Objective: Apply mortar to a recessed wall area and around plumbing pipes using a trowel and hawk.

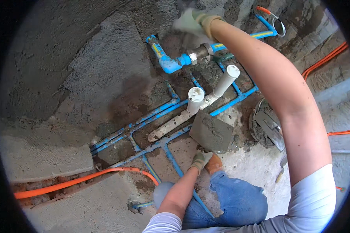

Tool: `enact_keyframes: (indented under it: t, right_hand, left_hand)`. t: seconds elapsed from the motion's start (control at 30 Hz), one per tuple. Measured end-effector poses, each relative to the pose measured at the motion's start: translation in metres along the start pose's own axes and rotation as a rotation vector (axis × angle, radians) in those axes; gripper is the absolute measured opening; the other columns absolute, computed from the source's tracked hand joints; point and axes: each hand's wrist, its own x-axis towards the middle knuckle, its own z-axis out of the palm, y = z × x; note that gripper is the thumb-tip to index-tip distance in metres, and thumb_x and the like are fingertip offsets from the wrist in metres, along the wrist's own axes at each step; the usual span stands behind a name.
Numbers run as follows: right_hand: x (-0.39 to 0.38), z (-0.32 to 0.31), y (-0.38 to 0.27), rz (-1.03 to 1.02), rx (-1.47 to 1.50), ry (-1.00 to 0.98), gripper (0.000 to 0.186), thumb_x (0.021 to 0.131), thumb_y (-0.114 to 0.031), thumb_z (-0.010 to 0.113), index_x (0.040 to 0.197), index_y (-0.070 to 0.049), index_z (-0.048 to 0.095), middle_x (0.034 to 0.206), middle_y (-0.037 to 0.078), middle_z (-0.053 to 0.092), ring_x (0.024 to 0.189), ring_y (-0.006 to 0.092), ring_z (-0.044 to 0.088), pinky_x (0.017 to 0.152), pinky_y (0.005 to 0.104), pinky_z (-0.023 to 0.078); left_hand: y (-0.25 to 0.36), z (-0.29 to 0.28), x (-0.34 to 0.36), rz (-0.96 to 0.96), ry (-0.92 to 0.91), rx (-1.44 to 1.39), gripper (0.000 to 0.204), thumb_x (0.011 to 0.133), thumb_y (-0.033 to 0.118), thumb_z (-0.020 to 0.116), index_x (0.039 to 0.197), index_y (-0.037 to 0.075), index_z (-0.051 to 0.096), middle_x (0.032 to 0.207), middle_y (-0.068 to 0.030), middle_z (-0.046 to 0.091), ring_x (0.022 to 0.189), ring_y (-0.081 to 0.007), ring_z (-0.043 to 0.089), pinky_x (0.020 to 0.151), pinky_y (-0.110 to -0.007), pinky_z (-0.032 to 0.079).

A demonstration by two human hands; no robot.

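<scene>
My left hand (202,158), in a pale work glove, is at the near edge of a square mortar board (211,132) smeared with grey mortar. It grips the board from below, with part of the fingers hidden underneath. At the top, my gloved right hand (191,22) reaches to the rough cement wall (116,50). Motion smears it, so its fingers and anything in them cannot be made out. Just below that hand runs a thick blue water pipe (170,64) with a metal valve (201,53). Two upright white pipe stubs (195,100) stand between my hands.
Thin blue pipes (159,145) cross the floor. An orange conduit (85,176) curves along the left; orange cables (324,60) run at the right. Beside my right arm sit a round mortar container (254,123) and a flat metal trowel (271,130). My jeans-clad knee (241,198) is near the board.
</scene>
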Motion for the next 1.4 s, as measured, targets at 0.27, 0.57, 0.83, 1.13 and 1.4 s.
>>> enact_keyframes:
  t: [0.27, 0.57, 0.83, 1.13, 1.4]
  right_hand:
    - [-0.043, 0.033, -0.042, 0.254, 0.714, -0.304, 0.035, 0.08, -0.03, 0.066, 0.101, -0.001, 0.068, 0.084, 0.015, 0.07, 0.079, 0.0276, 0.07, 0.07, 0.0345, 0.056]
    - [-0.042, 0.048, -0.048, 0.005, -0.222, 0.469, 0.042, 0.09, -0.038, 0.055, 0.101, 0.001, 0.064, 0.086, 0.023, 0.069, 0.08, 0.0365, 0.07, 0.076, 0.0429, 0.054]
    - [-0.052, 0.114, -0.061, 0.02, -0.516, 0.363, 0.041, 0.093, -0.028, 0.046, 0.122, 0.0, 0.05, 0.093, 0.021, 0.07, 0.088, 0.0398, 0.068, 0.096, 0.046, 0.046]
    - [-0.053, 0.121, -0.089, -0.226, -0.173, 0.874, 0.031, 0.087, -0.027, 0.057, 0.105, -0.003, 0.061, 0.102, 0.019, 0.067, 0.089, 0.0378, 0.066, 0.085, 0.0457, 0.052]
    - [-0.025, 0.084, -0.07, -0.103, -0.063, 0.531, 0.034, 0.089, -0.033, 0.051, 0.095, -0.004, 0.069, 0.09, 0.024, 0.068, 0.087, 0.0411, 0.067, 0.082, 0.0467, 0.054]
  left_hand:
    - [0.032, -0.03, -0.027, -0.033, 0.079, 0.207, 0.078, 0.076, 0.043, 0.064, 0.142, 0.006, 0.044, 0.141, -0.0253, 0.05, 0.129, -0.0414, 0.049, 0.107, -0.042, 0.041]
    - [0.075, -0.032, -0.047, 0.174, 0.094, 0.301, 0.056, 0.083, 0.047, 0.059, 0.125, 0.011, 0.06, 0.129, -0.0234, 0.059, 0.121, -0.0414, 0.054, 0.102, -0.046, 0.044]
    - [0.101, -0.028, -0.062, 0.102, 0.06, 0.299, 0.056, 0.079, 0.045, 0.062, 0.124, 0.012, 0.061, 0.128, -0.0226, 0.06, 0.12, -0.041, 0.055, 0.101, -0.046, 0.045]
    - [0.037, -0.027, -0.03, 0.305, 0.143, 0.549, 0.05, 0.086, 0.042, 0.053, 0.127, 0.014, 0.057, 0.127, -0.022, 0.059, 0.119, -0.0405, 0.054, 0.101, -0.046, 0.045]
    - [0.028, -0.026, -0.018, 0.235, 0.056, 0.576, 0.049, 0.092, 0.043, 0.046, 0.134, 0.018, 0.052, 0.135, -0.0157, 0.055, 0.123, -0.0378, 0.052, 0.103, -0.045, 0.044]
